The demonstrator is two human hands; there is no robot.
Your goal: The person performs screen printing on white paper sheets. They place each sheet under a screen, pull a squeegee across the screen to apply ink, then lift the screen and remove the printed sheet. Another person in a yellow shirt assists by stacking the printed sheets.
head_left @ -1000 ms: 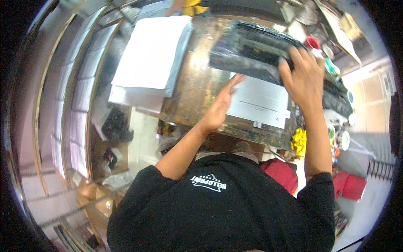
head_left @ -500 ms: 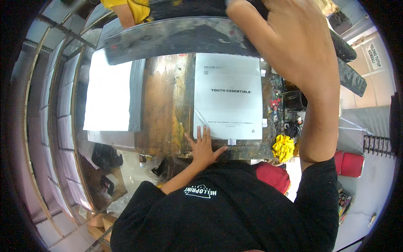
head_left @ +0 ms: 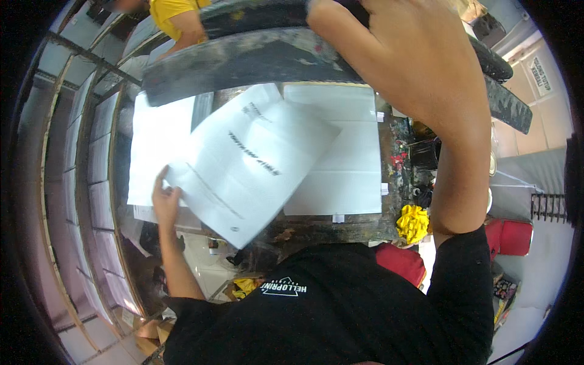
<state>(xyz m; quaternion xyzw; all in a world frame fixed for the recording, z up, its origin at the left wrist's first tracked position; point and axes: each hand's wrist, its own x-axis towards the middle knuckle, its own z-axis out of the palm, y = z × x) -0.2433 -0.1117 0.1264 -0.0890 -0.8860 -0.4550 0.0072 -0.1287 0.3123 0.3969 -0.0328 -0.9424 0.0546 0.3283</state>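
Pinched at its left corner, the printed sheet [head_left: 243,182] in our left hand [head_left: 165,205] has swung left, uncovering a white rectangle [head_left: 340,182]; our right hand's [head_left: 420,61] grip we cannot tell.

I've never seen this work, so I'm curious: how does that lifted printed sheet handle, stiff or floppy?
Probably light: the left hand holds the printed white sheet by one edge. Likely floppy, as it looks thin. Perhaps slippery; its surface looks smooth.

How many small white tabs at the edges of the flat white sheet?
3: upper tab and lower tab along the right edge of the flat white sheet, near tab at its near edge. The slanted printed sheet may hide others.
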